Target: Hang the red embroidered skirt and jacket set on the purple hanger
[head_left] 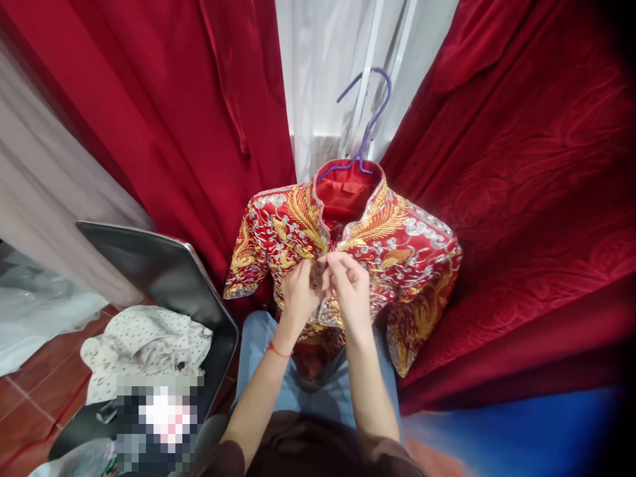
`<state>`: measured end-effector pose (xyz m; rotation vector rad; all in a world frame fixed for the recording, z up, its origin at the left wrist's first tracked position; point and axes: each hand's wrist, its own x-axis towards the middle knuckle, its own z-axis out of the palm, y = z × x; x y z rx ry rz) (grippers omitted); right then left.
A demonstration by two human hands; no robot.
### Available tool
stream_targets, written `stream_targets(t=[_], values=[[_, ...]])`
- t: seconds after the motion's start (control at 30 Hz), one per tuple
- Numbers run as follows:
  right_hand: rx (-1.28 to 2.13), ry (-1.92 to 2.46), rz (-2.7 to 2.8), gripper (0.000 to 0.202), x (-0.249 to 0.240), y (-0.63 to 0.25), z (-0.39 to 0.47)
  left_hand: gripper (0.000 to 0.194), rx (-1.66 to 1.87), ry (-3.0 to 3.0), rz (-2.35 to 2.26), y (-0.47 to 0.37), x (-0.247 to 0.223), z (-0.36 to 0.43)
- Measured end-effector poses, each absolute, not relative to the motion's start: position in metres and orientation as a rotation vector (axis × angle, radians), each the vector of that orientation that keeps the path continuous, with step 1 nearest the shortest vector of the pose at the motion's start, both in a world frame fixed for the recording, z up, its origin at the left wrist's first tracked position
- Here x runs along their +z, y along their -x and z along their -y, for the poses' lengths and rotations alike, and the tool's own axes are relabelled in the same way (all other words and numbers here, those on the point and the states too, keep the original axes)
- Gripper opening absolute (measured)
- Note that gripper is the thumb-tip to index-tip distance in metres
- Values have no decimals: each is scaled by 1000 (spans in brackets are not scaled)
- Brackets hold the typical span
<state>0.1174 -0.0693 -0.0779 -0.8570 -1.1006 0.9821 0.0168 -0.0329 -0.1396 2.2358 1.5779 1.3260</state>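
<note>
A red jacket (377, 232) with gold and silver embroidery hangs on a purple hanger (370, 126) before me, resting against my lap. Its stand-up collar is open at the top and a small size tag shows inside. Both hands meet at the jacket's front edges, just under the collar. My left hand (302, 288), with a red string at the wrist, is closed in a pinch on the left front edge. Alongside it, my right hand (352, 285) pinches the front edge with thumb and index finger. Whatever fastener lies between the fingertips is hidden.
To the left stands a black chair (169, 271) with a pale dotted cloth (149, 338) on its seat and a blurred patch in front. Red curtains (521, 199) hang on both sides, with white sheer fabric (318, 66) between them. A blue surface (517, 430) lies at lower right.
</note>
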Motion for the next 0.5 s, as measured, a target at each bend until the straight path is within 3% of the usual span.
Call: stream_targets(t=[0.17, 0.4, 0.5], values=[[908, 882, 1116, 32, -62, -113, 62, 19, 1217, -2337, -1425, -23, -116, 22], [861, 960, 1261, 33, -54, -120, 55, 18, 1178, -2229, -1510, -22, -133, 36], [633, 1139, 1440, 35, -50, -146, 60, 17, 1179, -2280, -1436, -1, -135, 33]])
